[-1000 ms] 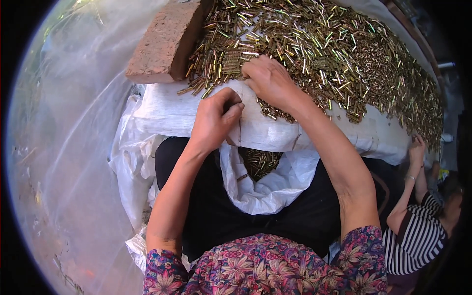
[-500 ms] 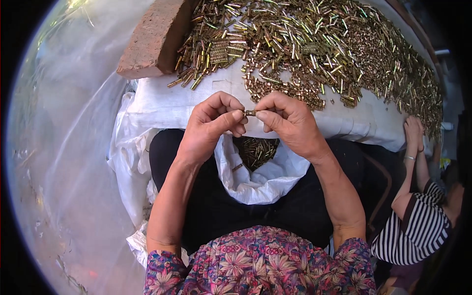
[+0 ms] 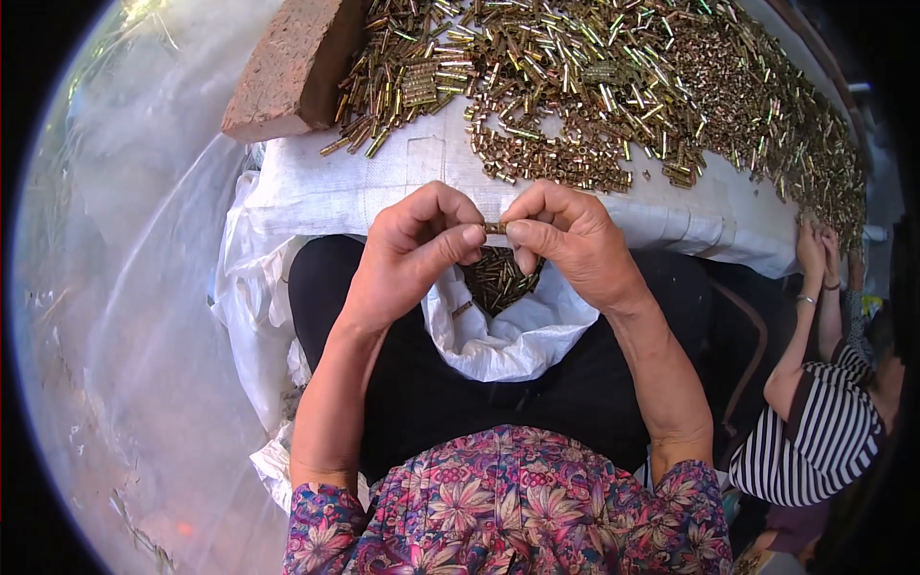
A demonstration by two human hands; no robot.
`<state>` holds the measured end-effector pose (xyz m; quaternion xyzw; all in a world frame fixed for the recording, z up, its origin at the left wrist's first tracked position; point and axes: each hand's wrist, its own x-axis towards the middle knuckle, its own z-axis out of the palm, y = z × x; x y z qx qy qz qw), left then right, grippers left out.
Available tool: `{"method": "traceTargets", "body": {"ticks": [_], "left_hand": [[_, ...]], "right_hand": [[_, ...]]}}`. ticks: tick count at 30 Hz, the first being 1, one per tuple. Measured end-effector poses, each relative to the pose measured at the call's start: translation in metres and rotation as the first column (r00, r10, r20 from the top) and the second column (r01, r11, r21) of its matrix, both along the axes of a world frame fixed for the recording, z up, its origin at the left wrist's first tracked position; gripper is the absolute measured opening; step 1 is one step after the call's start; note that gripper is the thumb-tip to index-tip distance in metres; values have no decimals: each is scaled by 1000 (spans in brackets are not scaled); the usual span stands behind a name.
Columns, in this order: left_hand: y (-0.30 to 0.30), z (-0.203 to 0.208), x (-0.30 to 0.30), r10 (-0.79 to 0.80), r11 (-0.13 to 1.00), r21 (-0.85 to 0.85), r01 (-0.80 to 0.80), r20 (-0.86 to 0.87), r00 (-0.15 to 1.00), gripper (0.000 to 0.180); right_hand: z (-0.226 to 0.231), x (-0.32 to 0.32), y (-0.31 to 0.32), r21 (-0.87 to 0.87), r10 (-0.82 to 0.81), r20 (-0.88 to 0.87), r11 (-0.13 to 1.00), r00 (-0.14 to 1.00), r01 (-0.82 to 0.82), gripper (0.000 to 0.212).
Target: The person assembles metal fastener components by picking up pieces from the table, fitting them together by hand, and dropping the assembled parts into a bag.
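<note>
A small brass-coloured metal piece (image 3: 494,228) is pinched between my two hands, just beyond the mouth of a white woven sack. My left hand (image 3: 414,251) grips its left end between thumb and forefinger. Its right end sits in the pinch of my right hand (image 3: 573,241). My fingers hide most of the piece. Below them, in my lap, the open sack (image 3: 508,356) holds many slim brass-coloured metal parts (image 3: 498,283).
Ahead, a work surface covered in white woven sheeting (image 3: 355,192) bears a wide heap of loose metal parts (image 3: 594,77). A reddish brick (image 3: 297,77) lies at its far left. At the right, a co-worker's hands (image 3: 815,254) reach to the heap's edge; a striped sleeve (image 3: 824,431) shows.
Both hands keep their pinch on the small metal piece, having shifted only slightly. The view has moved a little. The co-worker's hands at the right have shifted slightly.
</note>
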<state>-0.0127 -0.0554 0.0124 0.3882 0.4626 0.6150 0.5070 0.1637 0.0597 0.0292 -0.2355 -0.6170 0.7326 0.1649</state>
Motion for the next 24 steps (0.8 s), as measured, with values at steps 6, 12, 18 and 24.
{"method": "traceTargets", "body": {"ticks": [6, 12, 18, 24], "left_hand": [[-13, -4, -1, -300, 954, 78, 291, 199, 933, 19], [-14, -4, 7, -366, 931, 115, 348, 290, 884, 22], [-11, -4, 10, -468, 884, 194, 426, 320, 824, 22], [-11, -8, 14, -433, 901, 183, 393, 336, 836, 22]], "right_hand": [[-10, 9, -5, -389, 192, -126, 893, 973, -226, 13], [-13, 14, -12, -440, 195, -271, 846, 943, -301, 18], [-6, 17, -15, -442, 190, -292, 843, 937, -308, 19], [-7, 21, -19, -417, 168, -240, 871, 956, -258, 18]]}}
